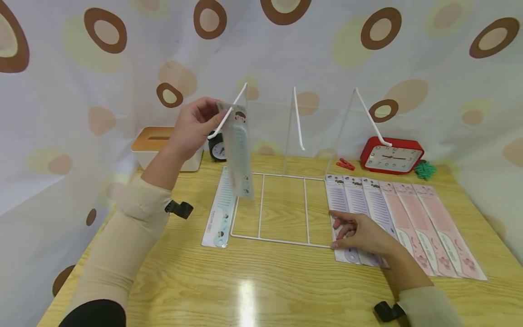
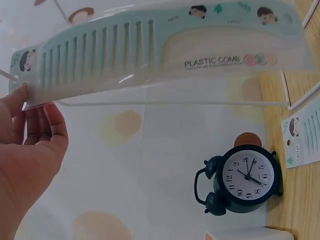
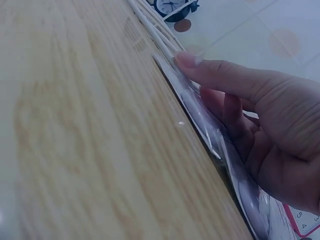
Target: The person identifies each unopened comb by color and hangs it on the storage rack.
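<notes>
My left hand point(image 1: 196, 125) pinches the top end of a green plastic comb in a clear packet point(image 1: 240, 156) between thumb and fingers. The packet hangs down, its top overlapping the left hook of a white wire rack point(image 1: 282, 240). In the left wrist view, the comb point(image 2: 100, 55) stretches across the top with its teeth and printed faces showing. My right hand point(image 1: 363, 231) rests at the rack's front right corner. Its thumb point(image 3: 187, 61) touches the wire there, and the index finger reaches along the side over a purple packaged comb point(image 1: 337, 197). The other fingers bend loosely.
Another green packaged comb point(image 1: 220, 209) lies left of the rack. Purple and pink packaged combs point(image 1: 439, 227) overlap in a row on the right. Behind are a tissue box point(image 1: 153, 141), black alarm clock point(image 2: 247, 175), red clock point(image 1: 392, 156), red clip point(image 1: 345, 164) and green ball point(image 1: 425, 170).
</notes>
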Tool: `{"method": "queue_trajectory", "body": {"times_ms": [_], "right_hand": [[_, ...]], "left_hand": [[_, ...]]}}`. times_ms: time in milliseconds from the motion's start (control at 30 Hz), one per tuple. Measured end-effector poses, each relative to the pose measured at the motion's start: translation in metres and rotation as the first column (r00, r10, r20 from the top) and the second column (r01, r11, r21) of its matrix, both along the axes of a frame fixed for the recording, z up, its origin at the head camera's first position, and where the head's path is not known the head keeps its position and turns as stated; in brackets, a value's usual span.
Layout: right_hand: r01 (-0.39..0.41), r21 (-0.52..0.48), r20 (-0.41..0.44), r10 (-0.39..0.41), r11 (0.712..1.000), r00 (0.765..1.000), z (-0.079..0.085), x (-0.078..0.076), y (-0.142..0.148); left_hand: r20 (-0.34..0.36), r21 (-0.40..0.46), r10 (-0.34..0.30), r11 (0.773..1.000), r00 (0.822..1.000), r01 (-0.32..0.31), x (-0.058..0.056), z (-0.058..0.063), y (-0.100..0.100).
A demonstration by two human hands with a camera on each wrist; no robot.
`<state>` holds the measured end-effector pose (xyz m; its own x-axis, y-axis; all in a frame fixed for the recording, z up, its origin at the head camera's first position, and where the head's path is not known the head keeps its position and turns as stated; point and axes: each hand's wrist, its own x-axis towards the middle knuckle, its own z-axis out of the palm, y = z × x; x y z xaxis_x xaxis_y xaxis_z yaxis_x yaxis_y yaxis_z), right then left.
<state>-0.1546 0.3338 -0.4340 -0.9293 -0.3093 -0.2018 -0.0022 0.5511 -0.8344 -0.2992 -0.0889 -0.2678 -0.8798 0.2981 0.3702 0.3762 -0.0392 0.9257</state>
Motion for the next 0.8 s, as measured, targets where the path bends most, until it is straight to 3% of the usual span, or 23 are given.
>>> {"method": "queue_trajectory", "body": {"times_ms": [233, 433, 667, 800], "right_hand": [[0.008, -0.011, 0.020, -0.008, 1.000, 1.000, -0.003, -0.001, 0.001], [-0.011, 0.003, 0.007, 0.011, 1.000, 1.000, 0.000, -0.001, 0.003], [-0.032, -0.049, 0.022, 0.033, 0.998, 0.999, 0.002, 0.000, 0.003], [-0.040, -0.052, 0.024, 0.041, 0.998, 0.999, 0.002, 0.000, 0.004]], "left_hand": [[0.107, -0.004, 0.073, 0.997, 0.992, -0.073, -0.023, -0.010, 0.006], [0.143, -0.006, 0.083, 0.997, 0.986, -0.083, -0.039, -0.014, 0.014], [0.168, 0.004, 0.096, 0.995, 0.981, -0.098, -0.048, -0.018, 0.018], [0.171, -0.043, 0.085, 0.996, 0.981, -0.079, -0.048, -0.025, 0.015]]}}
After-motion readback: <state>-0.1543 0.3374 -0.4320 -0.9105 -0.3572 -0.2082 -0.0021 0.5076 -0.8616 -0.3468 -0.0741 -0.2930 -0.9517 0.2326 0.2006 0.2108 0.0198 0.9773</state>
